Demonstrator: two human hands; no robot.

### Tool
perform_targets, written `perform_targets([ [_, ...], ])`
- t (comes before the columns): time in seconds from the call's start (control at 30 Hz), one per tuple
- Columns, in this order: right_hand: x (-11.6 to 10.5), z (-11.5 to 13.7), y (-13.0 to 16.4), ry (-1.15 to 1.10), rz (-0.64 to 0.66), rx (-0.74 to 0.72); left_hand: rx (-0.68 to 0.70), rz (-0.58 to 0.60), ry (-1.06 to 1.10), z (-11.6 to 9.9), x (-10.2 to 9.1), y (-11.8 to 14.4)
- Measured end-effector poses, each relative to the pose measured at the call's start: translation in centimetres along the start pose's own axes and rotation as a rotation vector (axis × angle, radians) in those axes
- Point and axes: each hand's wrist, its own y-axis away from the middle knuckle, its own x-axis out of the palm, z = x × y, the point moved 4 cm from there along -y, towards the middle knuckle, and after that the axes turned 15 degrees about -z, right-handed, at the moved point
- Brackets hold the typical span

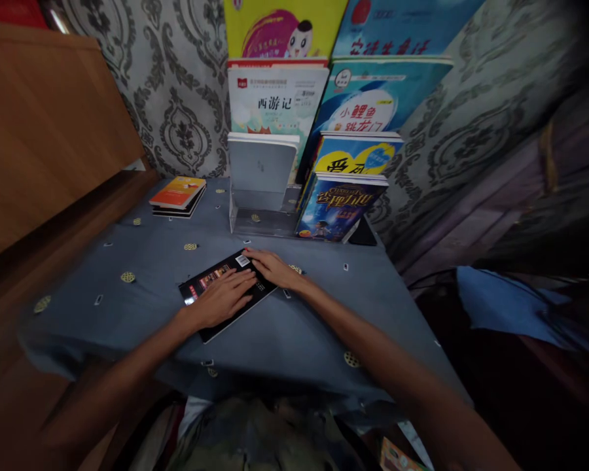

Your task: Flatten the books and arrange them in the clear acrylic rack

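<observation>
A black-covered book lies slantwise on the cloth-covered table, with a white barcode near its upper corner and small coloured pictures along one side. My left hand rests flat across the middle of the cover, fingers stretched out. At the far right corner of the same book is my right hand, its fingers extended and touching the cover beside the barcode. The underside of both hands is hidden.
A clear stand holds several upright books, including a blue one and a plain grey one. Orange-topped stacked books lie at the back left. A wooden panel flanks the patterned grey tablecloth.
</observation>
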Motion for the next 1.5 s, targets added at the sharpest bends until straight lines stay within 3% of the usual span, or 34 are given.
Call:
perform_targets([
  [0.2, -3.6, 2.1, 5.9, -0.025, -0.096, 0.051, -0.019, 0.007, -0.04, -0.7, 0.5, -0.1],
  [0.33, -5.1, 3.1, 7.8, -0.128, -0.161, 0.181, 0.005, 0.074, -0.103, -0.7, 0.5, -0.5],
  [0.53, -5.6, 2.1, 7.9, -0.263, -0.262, 0.354, 0.104, 0.163, -0.168, 0.0, -0.5, -1.1],
  [0.73, -5.4, 2.9, 7.8, -0.26, -0.245, 0.236, 0.11, 0.111, -0.219, -0.5, -0.3, -1.2],
  [0.9, -5.4, 3.0, 7.9, -0.247, -0.223, 0.234, 0.126, 0.099, -0.223, -0.5, 0.1, -1.1],
  [1.1, -5.4, 3.0, 8.0, -0.256, -0.22, 0.227, 0.155, 0.123, -0.195, -0.4, -0.5, -1.4],
  [1.5, -5.7, 3.6, 8.3, -0.262, -0.263, 0.207, 0.088, 0.196, -0.203, -0.7, -1.8, -2.4],
])
